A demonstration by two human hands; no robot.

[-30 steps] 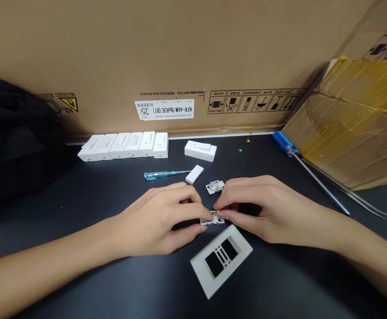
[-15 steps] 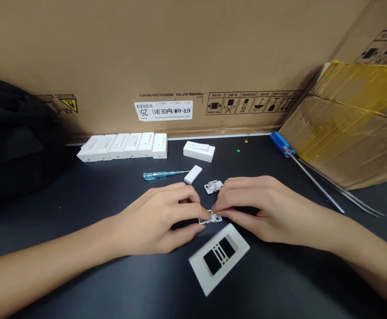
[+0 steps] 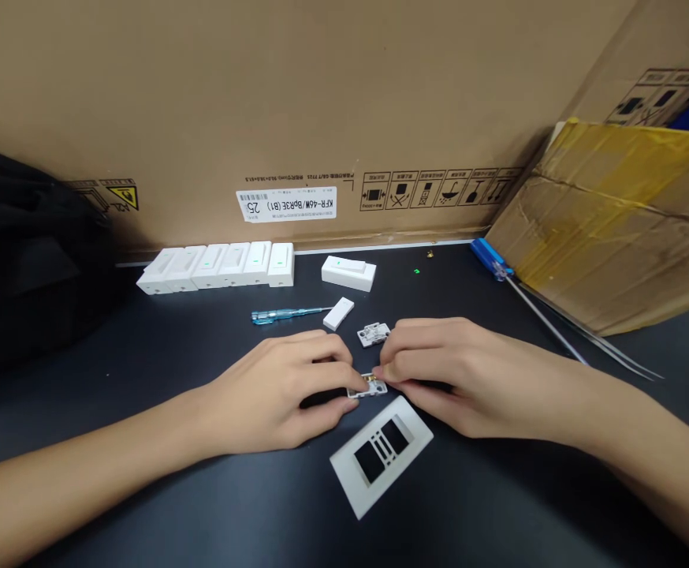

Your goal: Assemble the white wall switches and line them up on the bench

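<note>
A small white switch base [image 3: 375,390] lies on the dark table with a brass contact strip [image 3: 370,378] in it. My left hand [image 3: 297,386] grips its left end, index fingertip pressing on top and thumb at the near edge. The fingers of my right hand [image 3: 451,371] are pinched together at the right end of the brass strip; whatever is between them is hidden. Just beyond lies a similar white plastic switch part [image 3: 373,334], partly behind my right fingers. Nearer to me is a white faceplate [image 3: 350,485] with two square openings, lying aslant.
Behind my hands are a white rocker cap [image 3: 338,314], a clear blue screwdriver [image 3: 285,315] and a white switch [image 3: 348,274]. Several switches [image 3: 220,267] stand in a row at the left. A blue-handled screwdriver [image 3: 489,259] and tweezers [image 3: 616,353] lie beside the taped carton [image 3: 616,221].
The view has shifted slightly, so everything sits a little further left. Both hands stay at the switch base, and more of the brass strip shows between their fingertips.
</note>
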